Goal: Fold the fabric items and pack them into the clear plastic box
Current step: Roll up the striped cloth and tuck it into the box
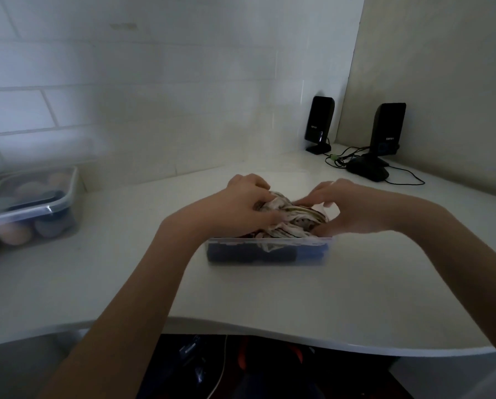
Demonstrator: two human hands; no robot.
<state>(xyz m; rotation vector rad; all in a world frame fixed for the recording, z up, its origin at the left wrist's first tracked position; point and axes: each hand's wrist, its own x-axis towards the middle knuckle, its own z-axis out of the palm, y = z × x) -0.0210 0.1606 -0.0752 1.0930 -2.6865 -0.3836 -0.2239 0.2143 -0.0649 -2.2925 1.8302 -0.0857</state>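
A clear plastic box [269, 242] sits in the middle of the white desk, with dark blue fabric [241, 253] showing through its front wall. On top lies a bunched pale patterned cloth [294, 218] that rises above the rim. My left hand [241, 204] presses on the cloth's left side, fingers curled into it. My right hand [353, 210] grips its right side, thumb low by the rim. Both hands hide the far part of the box.
A second lidded clear box [31, 207] with rounded items stands at the far left. Two black speakers [319, 123] [384, 136] with cables [405, 175] stand at the back right corner. The desk's curved front edge [269, 329] is near me.
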